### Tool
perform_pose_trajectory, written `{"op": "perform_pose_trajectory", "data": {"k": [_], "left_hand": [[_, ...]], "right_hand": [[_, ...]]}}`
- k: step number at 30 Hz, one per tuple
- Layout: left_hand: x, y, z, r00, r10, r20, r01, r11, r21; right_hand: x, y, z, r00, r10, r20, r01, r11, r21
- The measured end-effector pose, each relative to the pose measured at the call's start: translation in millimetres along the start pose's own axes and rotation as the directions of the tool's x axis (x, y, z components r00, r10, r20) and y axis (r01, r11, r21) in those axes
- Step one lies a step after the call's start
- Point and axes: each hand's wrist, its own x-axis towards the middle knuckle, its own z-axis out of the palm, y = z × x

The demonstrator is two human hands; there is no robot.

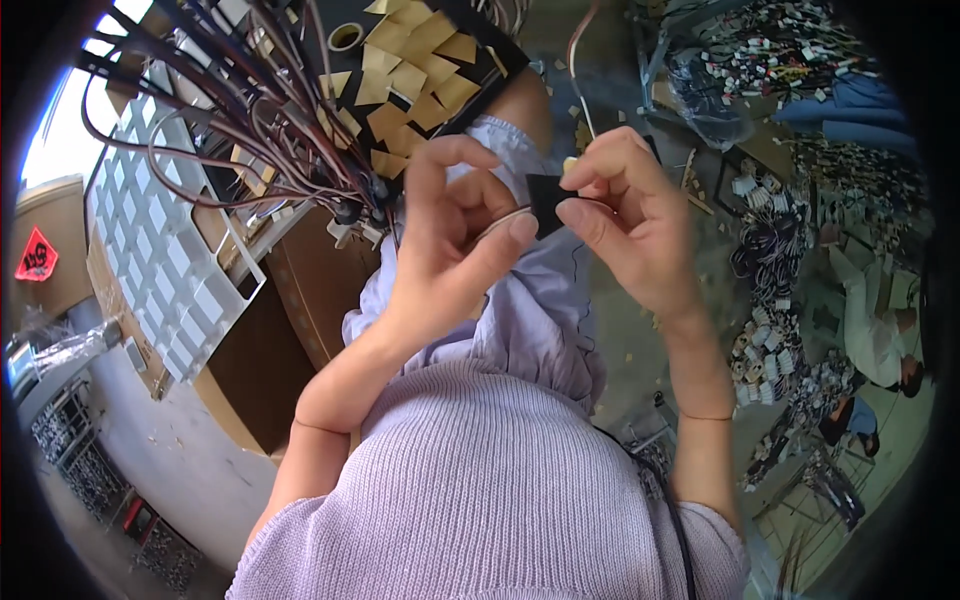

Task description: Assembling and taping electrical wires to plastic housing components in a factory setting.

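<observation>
In front of my lap, my left hand (445,235) pinches a thin wire (508,217) between thumb and index finger, its other fingers curled. Facing it, my right hand (635,205) is closed on the edge of a small black square piece (544,204), which looks like tape or cloth. The wire runs up to this piece, and the black piece bridges the gap between both hands. A small pale-yellow part (569,164) peeks out by the right index finger. Above that hand rises a loose white-and-brown wire (577,75). What the right fingertips cover is hidden.
Brownish-yellow square sheets (405,65) and a tape roll (346,37) lie on a black surface ahead. Left of them stands a thick bundle of dark cables (290,130) beside a grey slotted panel (165,235). Heaped wire harnesses (775,235) and other people (870,320) are to the right.
</observation>
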Motion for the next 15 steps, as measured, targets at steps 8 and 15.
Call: {"op": "perform_pose_trajectory", "data": {"k": [8, 15], "left_hand": [[2.4, 3.5, -4.3, 0.998, 0.058, -0.011, -0.046, 0.873, 0.486], [-7.9, -1.1, -11.2, 0.944, 0.255, 0.209, -0.298, 0.385, 0.873]], "right_hand": [[-2.4, -13.3, 1.7, 0.999, 0.013, -0.039, -0.023, 0.967, -0.254], [-4.7, -2.5, 10.9, 0.963, -0.270, 0.020, 0.252, 0.868, -0.427]]}}
